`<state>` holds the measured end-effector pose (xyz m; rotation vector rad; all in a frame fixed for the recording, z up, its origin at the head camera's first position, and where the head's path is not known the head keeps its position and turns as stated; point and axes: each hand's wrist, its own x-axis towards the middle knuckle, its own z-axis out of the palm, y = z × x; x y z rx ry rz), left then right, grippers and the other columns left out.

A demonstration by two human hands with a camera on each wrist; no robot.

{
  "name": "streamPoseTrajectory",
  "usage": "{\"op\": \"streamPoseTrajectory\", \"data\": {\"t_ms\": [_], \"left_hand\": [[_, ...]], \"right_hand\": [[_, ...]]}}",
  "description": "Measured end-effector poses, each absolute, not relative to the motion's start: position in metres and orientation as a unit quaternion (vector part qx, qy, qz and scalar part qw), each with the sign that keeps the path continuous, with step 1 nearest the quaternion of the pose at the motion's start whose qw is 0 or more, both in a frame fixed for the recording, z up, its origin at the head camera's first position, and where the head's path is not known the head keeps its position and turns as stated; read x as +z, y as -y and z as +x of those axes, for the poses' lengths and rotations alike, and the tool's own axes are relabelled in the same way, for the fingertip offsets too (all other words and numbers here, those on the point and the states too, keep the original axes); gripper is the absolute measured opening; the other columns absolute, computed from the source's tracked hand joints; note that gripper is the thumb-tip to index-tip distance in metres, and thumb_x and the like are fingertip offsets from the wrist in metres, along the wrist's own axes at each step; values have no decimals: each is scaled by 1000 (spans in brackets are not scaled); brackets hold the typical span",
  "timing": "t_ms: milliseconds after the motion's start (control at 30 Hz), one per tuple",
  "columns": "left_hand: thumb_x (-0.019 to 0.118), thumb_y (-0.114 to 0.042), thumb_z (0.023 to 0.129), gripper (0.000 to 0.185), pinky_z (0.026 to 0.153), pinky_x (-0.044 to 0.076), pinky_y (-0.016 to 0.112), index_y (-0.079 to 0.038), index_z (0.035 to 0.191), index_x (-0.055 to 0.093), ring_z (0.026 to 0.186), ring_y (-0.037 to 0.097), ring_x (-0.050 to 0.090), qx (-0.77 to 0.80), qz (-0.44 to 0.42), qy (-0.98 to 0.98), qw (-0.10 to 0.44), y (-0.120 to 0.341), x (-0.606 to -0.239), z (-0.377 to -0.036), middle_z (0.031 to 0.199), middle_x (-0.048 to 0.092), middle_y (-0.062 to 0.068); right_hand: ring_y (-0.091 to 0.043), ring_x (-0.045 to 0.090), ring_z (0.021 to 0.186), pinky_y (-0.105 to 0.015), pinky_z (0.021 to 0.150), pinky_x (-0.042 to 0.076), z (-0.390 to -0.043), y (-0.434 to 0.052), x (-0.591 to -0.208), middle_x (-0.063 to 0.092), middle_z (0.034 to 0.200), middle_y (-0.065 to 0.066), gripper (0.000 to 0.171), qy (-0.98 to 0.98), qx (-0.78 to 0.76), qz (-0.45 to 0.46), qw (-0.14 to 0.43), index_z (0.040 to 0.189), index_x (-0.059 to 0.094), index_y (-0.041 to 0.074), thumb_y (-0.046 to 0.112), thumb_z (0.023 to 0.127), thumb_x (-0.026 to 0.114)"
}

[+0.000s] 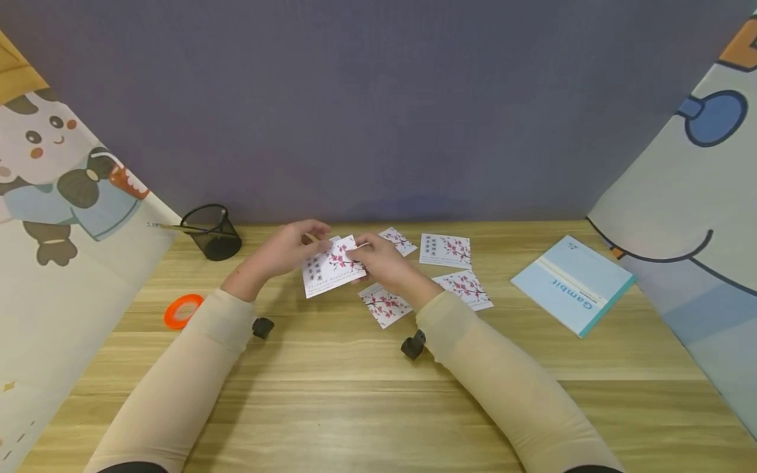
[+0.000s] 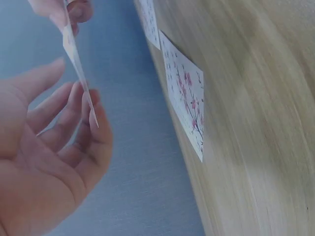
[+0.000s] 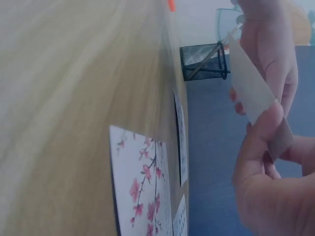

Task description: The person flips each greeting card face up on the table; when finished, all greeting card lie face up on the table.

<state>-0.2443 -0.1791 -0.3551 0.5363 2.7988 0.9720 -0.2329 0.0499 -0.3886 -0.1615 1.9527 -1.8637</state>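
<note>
A white card printed with pink blossom (image 1: 331,266) is held up just above the wooden desk (image 1: 355,394), between both hands. My right hand (image 1: 378,259) pinches its right end; the right wrist view shows the thumb (image 3: 266,125) pressed on the card (image 3: 253,93). My left hand (image 1: 290,249) is at the card's upper left edge. In the left wrist view its loosely curved fingertips (image 2: 91,115) touch the thin card (image 2: 78,78), with the thumb slightly apart. Several more blossom cards (image 1: 445,250) (image 1: 385,305) lie flat near the hands.
A black mesh pen cup (image 1: 211,231) with a pencil stands at the back left, and an orange tape ring (image 1: 182,310) lies in front of it. A pale blue "Gambit" booklet (image 1: 572,284) lies at the right. Cartoon-printed panels flank the desk; a blue-grey wall backs it.
</note>
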Motion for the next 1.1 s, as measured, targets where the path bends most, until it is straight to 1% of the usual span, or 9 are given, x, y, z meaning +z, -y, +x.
{"op": "streamPoseTrajectory", "data": {"t_ms": [133,333,500,600,633,800,867,967,1100], "left_hand": [[69,-34,104,42,87,58,38,-11,139,68,106,29,72,298,174,-934,93,181,-355,-245,127,73,12],[72,-34,102,31,74,55,31,-13,125,73,84,19,68,266,186,-937,126,184,-358,-245,111,74,9],[74,-30,101,22,81,55,31,-12,114,75,89,18,68,257,187,-933,171,187,-360,-244,111,76,8],[73,-31,102,23,79,53,30,-10,111,75,89,17,65,251,193,-929,192,187,-361,-245,107,75,8],[73,-31,102,23,77,52,29,-10,111,75,87,16,63,251,191,-927,200,187,-361,-245,103,74,6],[70,-32,103,22,64,45,27,-10,104,74,70,12,53,248,186,-920,239,189,-363,-245,79,61,-1],[70,-33,104,23,63,43,26,-11,99,71,67,11,50,243,186,-919,250,190,-364,-247,75,57,-3],[70,-33,104,25,63,42,25,-12,92,66,66,10,49,241,180,-917,263,192,-367,-248,73,53,-5],[74,-33,101,30,63,41,25,-12,86,59,66,10,48,235,166,-919,269,195,-370,-249,73,51,-4]], "right_hand": [[-21,71,91,-53,97,64,-230,-49,-389,66,130,-17,40,-742,-626,-84,227,143,52,6,20,107,63],[-23,72,85,-42,82,68,-226,-45,-391,66,127,-20,47,-793,-556,-116,221,144,49,4,19,104,69],[-25,76,75,-40,72,67,-224,-42,-392,64,127,-18,45,-837,-482,-139,218,140,52,5,24,104,70],[-21,74,75,-36,70,64,-223,-41,-391,66,132,-17,43,-866,-429,-154,207,139,53,7,28,104,70],[-21,73,77,-35,71,64,-223,-40,-390,67,133,-17,44,-874,-413,-160,202,139,54,7,28,104,70],[-24,74,107,-40,97,62,-220,-37,-387,72,134,-15,47,-909,-330,-192,167,141,58,6,31,103,72],[-25,75,105,-42,100,61,-219,-36,-387,75,127,-12,48,-917,-304,-202,162,141,59,7,32,102,73],[-22,77,88,-40,93,61,-219,-34,-387,79,114,-9,52,-922,-275,-215,167,142,60,6,33,100,75],[-24,75,104,-43,101,60,-215,-31,-388,79,122,-8,57,-927,-247,-223,173,144,60,7,33,97,78]]}}
